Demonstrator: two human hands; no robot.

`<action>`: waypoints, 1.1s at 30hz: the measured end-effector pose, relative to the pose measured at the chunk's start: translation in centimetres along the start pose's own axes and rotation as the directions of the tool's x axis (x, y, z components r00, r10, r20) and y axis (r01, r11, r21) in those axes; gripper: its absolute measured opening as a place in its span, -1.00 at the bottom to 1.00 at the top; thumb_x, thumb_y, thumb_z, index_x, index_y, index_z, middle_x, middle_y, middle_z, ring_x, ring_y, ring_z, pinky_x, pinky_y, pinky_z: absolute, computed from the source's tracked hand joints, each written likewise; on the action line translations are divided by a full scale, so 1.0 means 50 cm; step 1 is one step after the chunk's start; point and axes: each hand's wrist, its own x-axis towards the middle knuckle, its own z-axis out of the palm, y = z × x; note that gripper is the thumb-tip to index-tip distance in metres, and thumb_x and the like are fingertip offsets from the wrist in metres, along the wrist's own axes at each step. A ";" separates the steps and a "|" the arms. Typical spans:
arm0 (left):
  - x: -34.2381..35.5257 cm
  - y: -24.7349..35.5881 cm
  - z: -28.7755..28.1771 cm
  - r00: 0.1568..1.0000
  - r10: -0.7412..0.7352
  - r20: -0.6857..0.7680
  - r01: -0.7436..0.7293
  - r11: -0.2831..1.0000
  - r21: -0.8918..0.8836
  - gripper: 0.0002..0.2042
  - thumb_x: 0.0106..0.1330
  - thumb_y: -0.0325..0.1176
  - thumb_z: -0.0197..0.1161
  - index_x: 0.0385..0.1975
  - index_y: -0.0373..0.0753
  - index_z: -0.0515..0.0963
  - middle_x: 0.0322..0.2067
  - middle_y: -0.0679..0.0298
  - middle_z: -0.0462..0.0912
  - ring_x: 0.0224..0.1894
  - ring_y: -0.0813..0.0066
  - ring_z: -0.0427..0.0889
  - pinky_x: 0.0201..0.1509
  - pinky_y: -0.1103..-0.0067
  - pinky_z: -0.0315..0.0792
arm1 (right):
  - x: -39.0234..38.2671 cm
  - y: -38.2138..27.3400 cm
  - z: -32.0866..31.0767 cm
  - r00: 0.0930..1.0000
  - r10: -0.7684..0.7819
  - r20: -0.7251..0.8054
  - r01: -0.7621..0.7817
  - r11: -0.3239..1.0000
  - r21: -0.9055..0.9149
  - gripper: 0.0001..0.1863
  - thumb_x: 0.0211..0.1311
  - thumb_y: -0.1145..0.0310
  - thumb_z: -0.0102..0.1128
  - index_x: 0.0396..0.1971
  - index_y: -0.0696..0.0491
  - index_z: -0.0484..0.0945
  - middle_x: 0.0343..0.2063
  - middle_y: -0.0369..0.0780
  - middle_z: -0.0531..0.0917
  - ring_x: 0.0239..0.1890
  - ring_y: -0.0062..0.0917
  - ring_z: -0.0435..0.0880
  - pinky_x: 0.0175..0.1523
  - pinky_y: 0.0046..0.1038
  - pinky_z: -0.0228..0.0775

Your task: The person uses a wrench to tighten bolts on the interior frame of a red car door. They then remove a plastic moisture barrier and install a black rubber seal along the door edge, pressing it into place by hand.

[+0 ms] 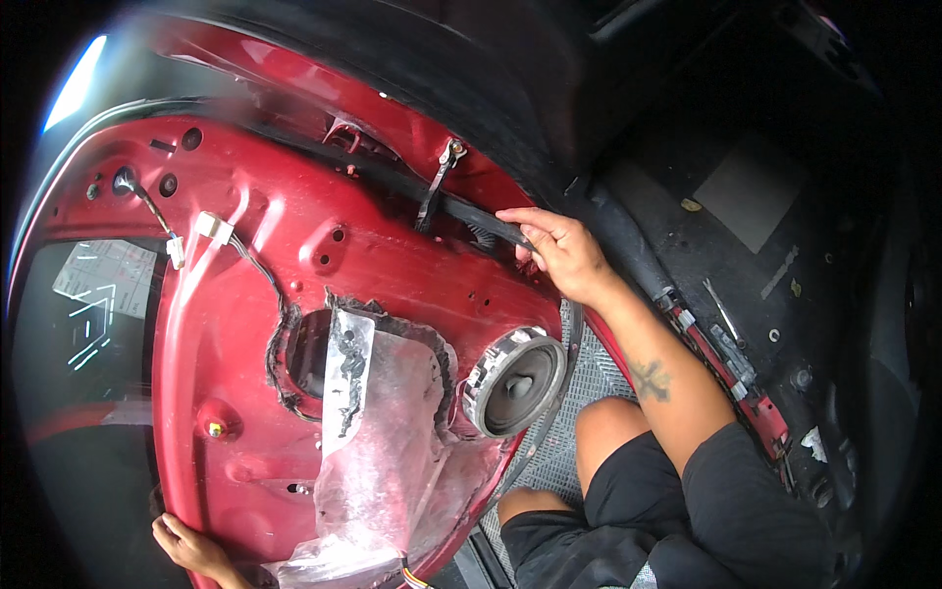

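Note:
A red car door [235, 334] stands open in front of me, its inner trim off and bare metal showing. My right hand [564, 253] is closed round the near end of a long black strip [486, 218] at the hinge side; I cannot tell whether it is a rubber seal or a tool handle. Just left of that strip, a metal door check arm [434, 191] links door and body. At the lower left, my left hand [191, 550] curls its fingers over the door's edge beside the window glass [88, 393].
A round speaker [515, 388] sits in the door near my knee. Torn plastic sheeting [383, 461] with black sealant hangs over an opening. White wire connectors [214, 228] dangle from the panel. At right, a metal tool [724, 309] lies on the dark car floor [677, 255] beside the sill.

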 end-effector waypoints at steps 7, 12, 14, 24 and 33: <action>-0.013 -0.005 0.000 0.999 -0.032 -0.009 0.032 0.999 0.023 -0.54 0.69 -0.05 0.07 0.03 -0.44 0.61 -0.07 -0.13 0.69 -0.05 -0.12 0.63 0.11 0.19 0.46 | 0.017 0.012 0.009 0.877 -0.457 -0.146 0.257 0.704 -0.662 -0.54 0.47 0.60 0.13 0.26 -0.09 0.71 -0.27 -0.08 0.70 -0.24 -0.15 0.74 -0.06 -0.23 0.63; -0.027 -0.022 -0.003 0.999 -0.020 -0.026 0.021 0.999 0.045 -0.53 0.69 -0.03 0.07 0.04 -0.43 0.61 -0.06 -0.14 0.69 -0.05 -0.13 0.62 0.11 0.19 0.46 | 0.021 0.023 0.015 0.885 -0.434 -0.170 0.217 0.707 -0.674 -0.51 0.45 0.62 0.12 0.23 -0.17 0.73 -0.24 -0.07 0.71 -0.20 -0.08 0.74 -0.05 -0.15 0.64; -0.024 -0.026 -0.002 0.999 -0.033 -0.006 0.033 0.999 0.035 -0.53 0.69 -0.03 0.07 0.04 -0.43 0.61 -0.06 -0.14 0.69 -0.05 -0.13 0.62 0.11 0.19 0.46 | 0.021 0.031 0.012 0.880 -0.445 -0.168 0.232 0.711 -0.664 -0.50 0.44 0.62 0.10 0.23 -0.18 0.73 -0.23 -0.07 0.71 -0.19 -0.08 0.74 -0.04 -0.15 0.65; -0.020 0.003 0.000 0.999 -0.033 -0.030 0.033 0.999 0.000 -0.55 0.68 -0.04 0.10 -0.01 -0.42 0.61 -0.10 -0.11 0.69 -0.09 -0.06 0.63 0.08 0.21 0.47 | 0.024 0.034 -0.002 1.000 0.016 0.001 -0.016 0.999 -0.036 -0.68 0.73 0.37 -0.07 0.19 0.07 0.67 -0.45 -0.30 0.62 -0.51 -0.67 0.57 -0.40 -0.50 0.49; -0.029 0.006 -0.056 0.998 -0.050 -0.026 0.050 0.999 0.003 -0.60 0.68 -0.07 0.15 -0.06 -0.38 0.63 -0.15 0.01 0.70 -0.15 0.11 0.62 0.03 0.27 0.48 | -0.044 -0.009 -0.014 0.953 0.205 0.225 -0.274 0.898 0.345 -0.69 0.80 0.18 -0.09 0.03 0.10 0.55 -0.48 -0.36 0.50 -0.55 -0.78 0.39 -0.50 -0.67 0.31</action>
